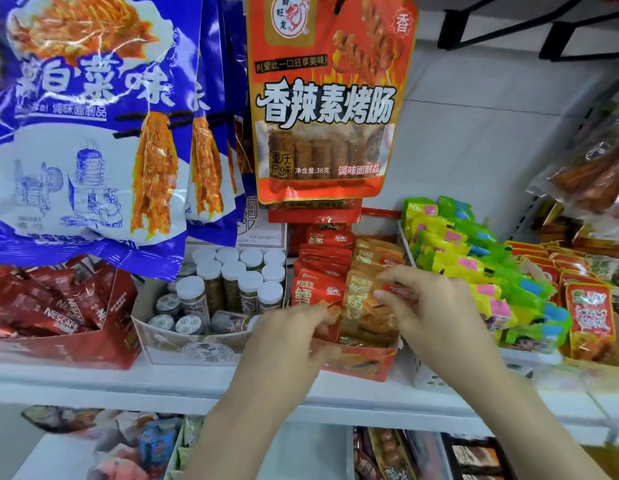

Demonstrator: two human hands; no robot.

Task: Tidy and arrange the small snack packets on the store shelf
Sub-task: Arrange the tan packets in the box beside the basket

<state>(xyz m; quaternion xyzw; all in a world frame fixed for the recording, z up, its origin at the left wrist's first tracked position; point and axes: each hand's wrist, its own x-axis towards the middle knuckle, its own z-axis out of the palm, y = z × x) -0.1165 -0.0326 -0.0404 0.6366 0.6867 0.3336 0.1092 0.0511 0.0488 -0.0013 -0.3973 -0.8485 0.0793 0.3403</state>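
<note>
A: Where are the small packets?

B: In a red cardboard display box (pixel 361 363) at the front edge of the white shelf (pixel 197 379). Red packets (pixel 315 289) stand in a row on its left side, orange packets (pixel 365 299) in a row on its right, touching each other.

A: And the hands?

B: The left hand (pixel 287 327) has its fingers curled onto the front red packet, at its lower edge. The right hand (pixel 429 303) pinches the top of the front orange packet between thumb and fingertips.

A: What sits around the box?

B: Just left, a pale box (pixel 183 344) of white-capped jars (pixel 232 271), some lying on their sides at the front. Further left, a red box of Nescafé sachets (pixel 52 313). Just right, a white tray (pixel 422 375) with rows of green and yellow packets (pixel 474 268), then red-and-yellow packets (pixel 592 320) beyond.

A: Anything in the way?

B: A hanging red bag (pixel 330 98) drops in front of the back of the box, covering the rear packets. Big blue bags (pixel 90 133) hang to its left, over the sachets and the jars' back row. Both forearms cross the shelf edge and hide part of the box front.
</note>
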